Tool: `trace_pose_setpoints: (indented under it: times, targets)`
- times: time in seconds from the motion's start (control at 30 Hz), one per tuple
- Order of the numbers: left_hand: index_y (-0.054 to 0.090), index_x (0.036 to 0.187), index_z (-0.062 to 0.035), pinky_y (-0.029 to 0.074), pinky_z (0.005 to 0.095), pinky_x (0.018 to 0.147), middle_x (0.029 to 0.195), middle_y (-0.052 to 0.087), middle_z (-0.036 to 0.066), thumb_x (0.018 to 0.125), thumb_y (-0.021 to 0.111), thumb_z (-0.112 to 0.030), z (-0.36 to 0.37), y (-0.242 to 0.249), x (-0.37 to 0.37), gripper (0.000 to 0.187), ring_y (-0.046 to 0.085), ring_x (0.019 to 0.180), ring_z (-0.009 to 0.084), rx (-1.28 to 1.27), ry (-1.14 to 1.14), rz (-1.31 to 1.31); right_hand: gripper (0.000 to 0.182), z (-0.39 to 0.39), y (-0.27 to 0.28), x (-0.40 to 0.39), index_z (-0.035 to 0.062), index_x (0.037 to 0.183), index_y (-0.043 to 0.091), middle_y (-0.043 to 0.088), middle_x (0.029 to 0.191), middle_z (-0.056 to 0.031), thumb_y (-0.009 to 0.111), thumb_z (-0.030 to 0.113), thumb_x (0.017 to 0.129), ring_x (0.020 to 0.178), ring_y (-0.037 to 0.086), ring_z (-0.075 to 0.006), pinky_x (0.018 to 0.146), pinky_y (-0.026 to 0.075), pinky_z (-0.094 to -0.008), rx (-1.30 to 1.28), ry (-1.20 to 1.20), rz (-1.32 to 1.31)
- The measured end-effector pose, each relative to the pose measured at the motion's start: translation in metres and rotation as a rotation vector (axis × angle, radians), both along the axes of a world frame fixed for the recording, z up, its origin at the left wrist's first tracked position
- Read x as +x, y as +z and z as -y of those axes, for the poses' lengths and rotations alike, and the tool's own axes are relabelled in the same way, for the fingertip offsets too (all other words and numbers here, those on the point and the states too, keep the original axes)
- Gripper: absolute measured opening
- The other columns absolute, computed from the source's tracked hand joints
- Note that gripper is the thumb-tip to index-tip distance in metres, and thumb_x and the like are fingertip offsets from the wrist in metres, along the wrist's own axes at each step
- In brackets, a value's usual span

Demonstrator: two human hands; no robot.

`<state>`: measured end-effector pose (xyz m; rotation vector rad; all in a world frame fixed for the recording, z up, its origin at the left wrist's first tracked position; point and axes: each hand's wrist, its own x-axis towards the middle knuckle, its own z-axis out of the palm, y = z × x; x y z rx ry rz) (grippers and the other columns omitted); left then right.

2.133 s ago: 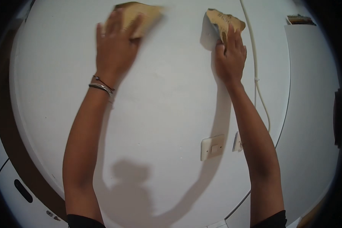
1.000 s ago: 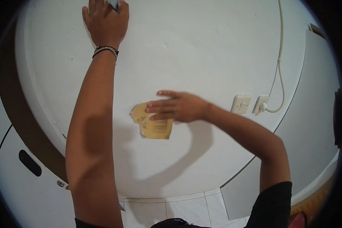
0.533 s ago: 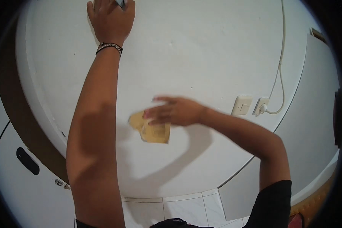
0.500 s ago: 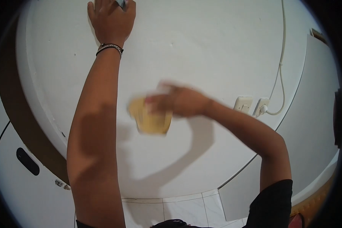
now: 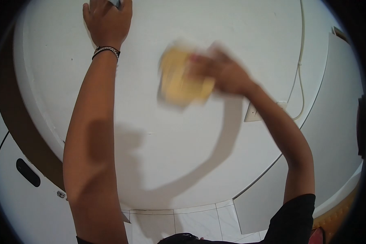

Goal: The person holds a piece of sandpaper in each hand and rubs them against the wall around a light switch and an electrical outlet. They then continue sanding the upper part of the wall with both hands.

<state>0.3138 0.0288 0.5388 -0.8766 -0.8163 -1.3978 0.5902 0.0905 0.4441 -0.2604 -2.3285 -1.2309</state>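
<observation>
A yellow cloth point(image 5: 183, 79), blurred by motion, lies against the white wall point(image 5: 171, 162) near the upper middle. My right hand point(image 5: 225, 73) is on its right side with the fingers pressing or gripping it. High at the left, my left hand point(image 5: 110, 22) is raised against the wall, its back toward me. A small grey-blue thing point(image 5: 115, 3) shows between its fingers at the top edge. The fingertips are cut off by the frame, so its hold is unclear.
A wall switch plate point(image 5: 252, 114) is partly behind my right forearm. Beside it a white cable point(image 5: 301, 81) runs down to a plug. White panels stand left and right. Pale floor tiles point(image 5: 195, 221) show below.
My right hand and the yellow cloth have moved up and to the right across the wall. My left hand appears slightly further left in view.
</observation>
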Motion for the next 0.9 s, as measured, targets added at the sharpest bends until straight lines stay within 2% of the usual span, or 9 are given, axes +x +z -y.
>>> trace_pose_setpoints:
  times: [0.13, 0.17, 0.23, 0.4, 0.6, 0.7, 0.73, 0.83, 0.9]
  targets:
    - [0.051, 0.118, 0.0004, 0.030, 0.0452, 0.103, 0.122, 0.052, 0.019, 0.079, 0.056, -0.007, 0.001, -0.001, 0.004, 0.040, 0.045, 0.117, 0.0323, 0.000, -0.093, 0.025, 0.032, -0.031, 0.081, 0.058, -0.0023, 0.108, 0.055, 0.052, 0.116, -0.0183, 0.045, 0.023, 0.090, 0.107, 0.048, -0.0373, 0.099, 0.028, -0.0512, 0.064, 0.143, -1.096]
    - [0.051, 0.118, 0.0004, 0.030, 0.0452, 0.103, 0.122, 0.052, 0.019, 0.079, 0.056, -0.007, 0.001, -0.003, 0.005, 0.040, 0.045, 0.117, 0.0323, 0.003, -0.089, 0.023, 0.036, -0.047, 0.066, 0.067, -0.0039, 0.105, 0.056, 0.052, 0.117, -0.0171, 0.044, 0.027, 0.090, 0.111, 0.046, -0.0366, 0.099, 0.025, -0.0574, 0.116, -0.240, -1.258]
    - [0.050, 0.120, 0.0000, 0.030, 0.0454, 0.103, 0.123, 0.052, 0.019, 0.079, 0.055, -0.007, -0.001, -0.003, 0.001, 0.042, 0.046, 0.117, 0.0323, 0.024, -0.081, -0.040, 0.035, -0.025, 0.034, 0.035, 0.0046, 0.113, 0.056, 0.048, 0.128, -0.0132, 0.041, 0.028, 0.092, 0.123, 0.040, -0.0288, 0.101, 0.020, -0.0600, -0.086, -0.624, -0.953]
    - [0.048, 0.122, -0.0011, 0.030, 0.0449, 0.103, 0.122, 0.052, 0.018, 0.079, 0.054, -0.007, -0.002, -0.003, 0.001, 0.043, 0.046, 0.116, 0.0322, 0.022, -0.055, -0.021, 0.061, -0.001, -0.025, 0.017, 0.0422, 0.125, 0.047, 0.038, 0.139, 0.0115, 0.060, 0.015, 0.072, 0.130, 0.033, -0.0106, 0.111, 0.021, -0.0414, 0.053, 0.031, 0.170]
    - [0.049, 0.120, -0.0006, 0.030, 0.0446, 0.102, 0.119, 0.053, 0.017, 0.079, 0.054, -0.005, 0.012, -0.005, 0.011, 0.042, 0.047, 0.113, 0.0329, -0.046, -0.149, -0.012, 0.030, -0.028, 0.088, 0.075, -0.0048, 0.108, 0.051, 0.059, 0.085, -0.0269, 0.041, 0.019, 0.092, 0.088, 0.057, -0.0352, 0.083, 0.039, -0.0492, -0.049, 0.093, -1.355]
    - [0.049, 0.119, -0.0007, 0.031, 0.0440, 0.102, 0.119, 0.054, 0.017, 0.078, 0.054, -0.003, 0.009, -0.004, 0.008, 0.042, 0.047, 0.112, 0.0331, -0.040, -0.145, -0.003, 0.039, -0.008, 0.039, 0.028, -0.0065, 0.114, 0.050, 0.051, 0.120, -0.0213, 0.050, 0.023, 0.088, 0.109, 0.051, -0.0352, 0.098, 0.032, -0.0494, -0.004, -0.623, -0.727]
    - [0.049, 0.119, -0.0009, 0.031, 0.0436, 0.102, 0.118, 0.054, 0.017, 0.078, 0.054, -0.002, 0.006, -0.003, 0.007, 0.042, 0.048, 0.111, 0.0333, -0.001, -0.095, -0.015, 0.043, -0.013, -0.001, 0.017, 0.0052, 0.123, 0.050, 0.037, 0.139, -0.0101, 0.056, 0.021, 0.083, 0.122, 0.041, -0.0304, 0.108, 0.023, -0.0450, 0.233, -0.174, -0.490]
    - [0.049, 0.119, -0.0010, 0.032, 0.0434, 0.101, 0.118, 0.054, 0.017, 0.077, 0.054, -0.002, 0.006, -0.004, 0.007, 0.042, 0.048, 0.111, 0.0331, 0.018, -0.095, -0.053, 0.061, 0.010, -0.036, -0.007, 0.0384, 0.126, 0.049, 0.033, 0.143, 0.0049, 0.063, 0.018, 0.071, 0.132, 0.030, -0.0149, 0.110, 0.013, -0.0523, -0.261, 0.171, 0.304]
    - [0.049, 0.119, -0.0001, 0.031, 0.0436, 0.102, 0.119, 0.054, 0.018, 0.078, 0.054, -0.003, 0.005, -0.004, 0.009, 0.042, 0.048, 0.112, 0.0334, -0.005, -0.224, -0.069, 0.060, 0.010, 0.004, 0.002, 0.0374, 0.126, 0.049, 0.034, 0.142, 0.0049, 0.062, 0.017, 0.072, 0.132, 0.029, -0.0140, 0.109, 0.012, -0.0546, -0.014, 0.013, 0.185]
